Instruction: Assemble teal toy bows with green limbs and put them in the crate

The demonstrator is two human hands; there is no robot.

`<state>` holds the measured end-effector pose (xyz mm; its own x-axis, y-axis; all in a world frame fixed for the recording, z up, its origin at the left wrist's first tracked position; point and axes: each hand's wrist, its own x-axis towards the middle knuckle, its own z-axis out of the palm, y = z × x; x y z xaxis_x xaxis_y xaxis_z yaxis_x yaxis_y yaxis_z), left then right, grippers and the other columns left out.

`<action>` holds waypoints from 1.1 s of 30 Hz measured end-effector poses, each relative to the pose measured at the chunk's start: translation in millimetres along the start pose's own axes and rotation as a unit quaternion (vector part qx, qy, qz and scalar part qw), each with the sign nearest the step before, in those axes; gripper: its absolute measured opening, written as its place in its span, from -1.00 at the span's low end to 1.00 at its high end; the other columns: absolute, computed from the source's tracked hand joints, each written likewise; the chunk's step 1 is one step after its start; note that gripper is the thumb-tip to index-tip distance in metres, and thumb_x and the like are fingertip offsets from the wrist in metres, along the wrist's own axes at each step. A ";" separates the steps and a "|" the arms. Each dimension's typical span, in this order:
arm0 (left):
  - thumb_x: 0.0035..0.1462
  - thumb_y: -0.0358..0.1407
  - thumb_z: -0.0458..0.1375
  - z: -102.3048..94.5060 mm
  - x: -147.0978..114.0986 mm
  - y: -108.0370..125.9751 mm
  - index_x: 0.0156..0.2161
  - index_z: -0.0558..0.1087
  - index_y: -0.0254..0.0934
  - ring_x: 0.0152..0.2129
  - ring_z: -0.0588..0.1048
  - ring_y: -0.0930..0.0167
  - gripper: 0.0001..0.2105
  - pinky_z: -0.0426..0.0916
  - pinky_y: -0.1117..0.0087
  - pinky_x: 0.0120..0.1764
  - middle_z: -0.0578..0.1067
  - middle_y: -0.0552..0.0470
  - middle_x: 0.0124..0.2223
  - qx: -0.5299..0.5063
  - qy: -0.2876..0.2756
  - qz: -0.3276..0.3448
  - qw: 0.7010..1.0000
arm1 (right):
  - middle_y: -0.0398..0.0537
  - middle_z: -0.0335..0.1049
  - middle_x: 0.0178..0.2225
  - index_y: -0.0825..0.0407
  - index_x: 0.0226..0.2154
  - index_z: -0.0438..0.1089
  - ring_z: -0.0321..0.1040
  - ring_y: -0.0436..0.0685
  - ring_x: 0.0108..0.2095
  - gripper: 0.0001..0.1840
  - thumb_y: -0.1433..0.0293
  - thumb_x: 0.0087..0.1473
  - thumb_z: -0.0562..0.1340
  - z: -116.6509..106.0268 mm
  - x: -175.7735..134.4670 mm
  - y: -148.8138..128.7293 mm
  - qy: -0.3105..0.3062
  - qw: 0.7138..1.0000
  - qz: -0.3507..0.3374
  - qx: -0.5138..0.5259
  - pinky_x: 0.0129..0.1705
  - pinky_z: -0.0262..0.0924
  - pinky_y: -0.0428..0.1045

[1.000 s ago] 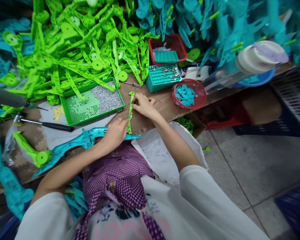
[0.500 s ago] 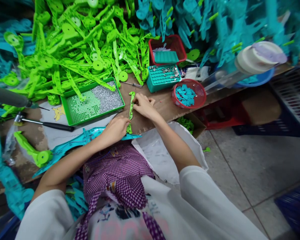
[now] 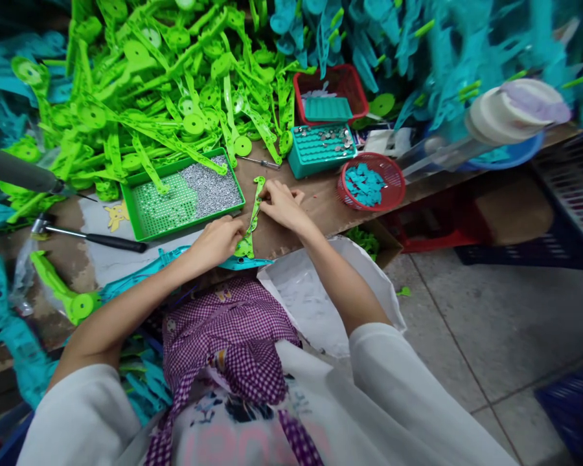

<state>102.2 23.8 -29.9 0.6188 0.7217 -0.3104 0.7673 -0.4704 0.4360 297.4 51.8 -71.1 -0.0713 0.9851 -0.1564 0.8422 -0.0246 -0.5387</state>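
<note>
A slim lime-green plastic part point(image 3: 253, 223) lies lengthwise on the bench between my hands, its inner side with small fittings facing up. My left hand point(image 3: 219, 241) is at its lower end, fingers bent and closed at the part's left edge; the fingertips are partly hidden. Near the upper end, my right hand point(image 3: 280, 204) pinches the part's right side with thumb and forefinger, the other fingers curled. Under my left forearm lies a long turquoise plastic piece point(image 3: 245, 263) along the bench edge.
A green tray point(image 3: 140, 232) of small metal pieces stands behind my left hand. Beyond are a green-part heap point(image 3: 138, 58), a teal box point(image 3: 304, 162) with metal discs and a red basket point(image 3: 398, 188) of turquoise pieces. A hammer point(image 3: 111, 242) and an electric screwdriver point(image 3: 19, 169) are left.
My left hand has moved a little left and up, and the lower end of the green part has swung slightly left. My right hand stays at the upper end. The view has shifted slightly.
</note>
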 end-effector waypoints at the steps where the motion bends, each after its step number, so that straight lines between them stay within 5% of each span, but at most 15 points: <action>1: 0.21 -0.42 0.02 0.2 -1.2 -1.9 -0.15 0.52 -0.32 -0.24 0.45 0.30 -0.77 0.32 0.27 -0.12 0.48 -0.12 -0.21 -0.005 0.007 -0.003 1.000 | 0.05 0.38 -0.05 -0.01 -0.24 0.29 0.23 0.30 0.03 -0.80 0.37 0.04 0.06 0.1 0.8 0.0 0.001 1.000 0.000 -0.001 0.02 -0.06 0.26; 7: 0.26 -0.42 -0.04 9.2 -7.5 -3.8 -0.12 0.52 -0.31 -0.23 0.46 0.30 -0.73 0.33 0.28 -0.15 0.48 -0.13 -0.17 0.010 0.038 0.003 0.999 | 0.07 0.38 -0.04 -0.01 -0.18 0.34 0.24 0.30 0.04 -0.77 0.39 0.12 0.05 -6.6 -13.3 -0.9 0.018 0.999 -0.022 -0.023 0.08 -0.11 0.28; 10: 0.26 -0.43 -0.04 11.3 -5.8 -3.3 -0.13 0.53 -0.33 -0.29 0.47 0.31 -0.72 0.35 0.28 -0.21 0.48 -0.15 -0.18 0.017 0.041 -0.008 0.999 | 0.08 0.36 0.04 -0.02 -0.09 0.36 0.23 0.27 0.10 -0.72 0.37 0.21 0.03 -6.7 -40.1 -7.2 0.056 0.994 -0.094 -0.004 0.14 -0.13 0.27; 14: 0.24 -0.43 -0.01 12.5 -7.0 -9.2 -0.12 0.54 -0.31 -0.28 0.48 0.32 -0.73 0.37 0.29 -0.18 0.50 -0.12 -0.21 -0.008 0.053 0.016 0.998 | 0.03 0.42 -0.03 -0.03 -0.07 0.38 0.31 0.16 0.04 -0.74 0.32 0.24 0.08 11.2 -66.3 -14.7 -0.009 0.971 -0.205 0.120 0.07 0.12 0.12; 20: 0.30 -0.38 -0.05 19.0 -32.2 -15.2 -0.05 0.53 -0.30 -0.25 0.49 0.32 -0.70 0.40 0.28 -0.17 0.48 -0.14 -0.17 -0.016 0.089 0.017 0.996 | 0.00 0.43 -0.12 0.01 -0.26 0.44 0.37 0.11 -0.07 -0.81 0.31 0.22 0.13 32.2 -63.1 -11.1 -0.010 0.967 -0.178 0.185 0.02 0.23 0.07; 27: 0.27 -0.46 -0.05 27.0 -45.4 -13.1 0.04 0.46 -0.36 -0.27 0.50 0.29 -0.67 0.42 0.28 -0.24 0.43 -0.21 -0.11 0.036 0.076 0.009 0.996 | -0.03 0.37 -0.25 0.02 -0.34 0.37 0.33 0.10 -0.16 -0.88 0.36 0.20 0.14 23.9 -58.2 -18.3 -0.021 0.976 -0.162 0.148 -0.06 0.22 0.03; 33: 0.20 -0.54 -0.07 32.9 -56.5 -10.0 0.12 0.39 -0.36 -0.30 0.48 0.31 -0.59 0.41 0.33 -0.31 0.44 -0.19 -0.13 0.117 0.071 0.044 0.990 | -0.02 0.34 -0.22 0.01 -0.31 0.31 0.28 0.10 -0.14 -0.89 0.40 0.23 0.09 17.3 -49.4 -14.1 -0.081 0.966 -0.219 0.114 -0.03 0.20 0.04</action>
<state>65.1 -29.0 -44.5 0.6670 0.7297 -0.1506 0.7404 -0.6265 0.2437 279.8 0.5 -70.1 -0.4925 0.8703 0.0103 0.5735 0.3334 -0.7483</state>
